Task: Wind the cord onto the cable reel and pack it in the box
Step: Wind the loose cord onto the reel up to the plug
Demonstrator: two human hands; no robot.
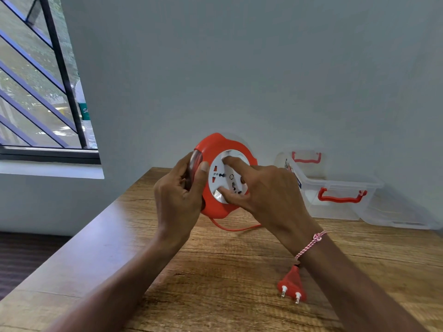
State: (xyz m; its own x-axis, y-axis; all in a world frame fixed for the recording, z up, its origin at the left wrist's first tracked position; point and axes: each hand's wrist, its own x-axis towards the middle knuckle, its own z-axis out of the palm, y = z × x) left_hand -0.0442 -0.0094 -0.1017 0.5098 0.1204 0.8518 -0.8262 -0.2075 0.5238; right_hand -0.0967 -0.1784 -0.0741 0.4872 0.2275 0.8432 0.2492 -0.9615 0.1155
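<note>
Fingers point(233, 161) of the right hand point(268, 192) press the white socket disc point(226, 176) of a red reel point(223, 144), forefinger at its top, thumb at its bottom. Left hand point(178, 195) is clamped on the reel's left rim, holding it upright above a wooden table point(215, 259). Red cord point(235, 228) trails down to the table. Its plug point(292, 285) lies near, right. Far right sits an open clear box point(335, 197).
</note>
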